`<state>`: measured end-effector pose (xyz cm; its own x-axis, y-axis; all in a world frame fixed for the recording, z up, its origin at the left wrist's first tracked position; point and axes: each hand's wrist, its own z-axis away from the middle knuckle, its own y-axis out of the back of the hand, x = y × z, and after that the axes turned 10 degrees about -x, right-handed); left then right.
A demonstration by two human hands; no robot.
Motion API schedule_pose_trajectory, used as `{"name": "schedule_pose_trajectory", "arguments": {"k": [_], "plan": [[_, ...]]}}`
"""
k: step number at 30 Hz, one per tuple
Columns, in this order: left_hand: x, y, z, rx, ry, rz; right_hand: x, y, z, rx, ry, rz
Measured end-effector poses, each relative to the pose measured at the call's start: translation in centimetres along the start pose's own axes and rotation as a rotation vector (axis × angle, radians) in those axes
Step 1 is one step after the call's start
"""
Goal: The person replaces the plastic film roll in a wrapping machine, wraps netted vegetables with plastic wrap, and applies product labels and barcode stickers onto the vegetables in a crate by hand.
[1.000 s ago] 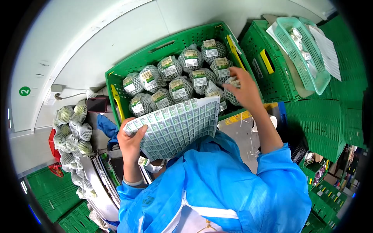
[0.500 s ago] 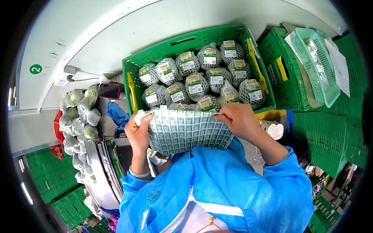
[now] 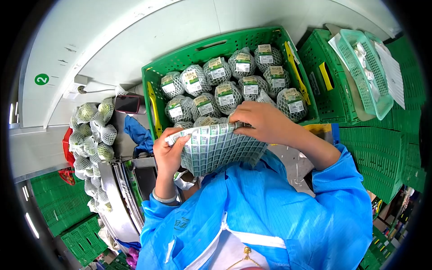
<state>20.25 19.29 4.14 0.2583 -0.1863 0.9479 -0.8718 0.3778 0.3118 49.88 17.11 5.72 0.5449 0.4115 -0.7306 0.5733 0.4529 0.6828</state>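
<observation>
A sheet of small printed labels point(image 3: 216, 150) hangs in front of my chest, its top edge folded over. At its left top corner my left hand point(image 3: 168, 150) pinches it between thumb and fingers. My right hand point(image 3: 258, 120) grips the top edge right of the middle, fingers closed on it. Just beyond the sheet stands a green crate point(image 3: 189, 59) with several round fruits point(image 3: 228, 98) in white foam nets, each bearing a printed label. The sheet and my right hand hide part of the nearest fruits.
More netted fruits point(image 3: 92, 135) are piled at the left, beside a phone point(image 3: 127, 104) and a blue cloth point(image 3: 138, 135). To the right, a light-green basket point(image 3: 360, 67) sits on a green crate point(image 3: 321, 96). Stacked crates point(image 3: 371, 157) stand farther right.
My right hand has moved left along the sheet's top edge and inward. The sheet now bends and its top folds over. My left hand has shifted slightly right.
</observation>
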Motion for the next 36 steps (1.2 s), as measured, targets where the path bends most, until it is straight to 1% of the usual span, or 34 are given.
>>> {"name": "schedule_pose_trajectory", "arguments": {"k": [4,7,11,13,14,16,19,21,25,28,29,32,33,36], "plan": [[-0.5,-0.2,0.4,0.068,0.067,0.028,-0.2,-1.4,-0.2,0.151,0.095,0.11],[-0.7,-0.3,0.9,0.07,0.081,0.047,-0.2,-2.1,-0.5,0.224,0.109,0.096],[-0.7,-0.4,1.4,0.07,0.08,0.056,-0.7,-1.8,-0.6,0.162,0.026,-0.007],[0.0,-0.9,1.3,0.105,0.05,0.098,-0.8,-1.6,-0.6,0.121,-0.007,-0.048],[0.2,-1.1,1.2,0.122,0.036,0.118,-0.8,-1.7,-0.6,0.166,0.039,0.0],[0.0,-1.0,1.5,0.151,0.097,0.086,-0.7,-2.0,-0.6,0.251,0.134,0.097],[-0.2,-1.1,1.8,0.181,0.135,0.114,-0.2,-1.8,-0.4,0.185,0.257,0.348],[-0.2,-1.1,1.7,0.178,0.132,0.142,-0.4,-0.9,-0.5,0.236,0.261,0.282],[0.1,-0.5,2.1,0.162,0.154,0.301,-0.1,0.2,-1.3,0.329,0.23,0.178],[0.2,-0.3,2.3,0.164,0.16,0.302,0.4,-0.2,-2.4,0.076,0.268,0.235],[0.4,-0.2,2.4,0.157,0.17,0.289,0.2,-0.3,-2.8,0.022,0.26,0.239],[0.1,-0.2,2.7,0.182,0.173,0.299,0.8,-0.7,-3.4,0.05,0.407,0.377],[0.2,-0.2,2.8,0.192,0.179,0.299,1.1,-1.3,-3.7,0.152,0.481,0.51],[-0.6,-0.3,3.2,0.211,0.203,0.315,1.9,-2.3,-3.9,0.276,0.574,0.685]]}}
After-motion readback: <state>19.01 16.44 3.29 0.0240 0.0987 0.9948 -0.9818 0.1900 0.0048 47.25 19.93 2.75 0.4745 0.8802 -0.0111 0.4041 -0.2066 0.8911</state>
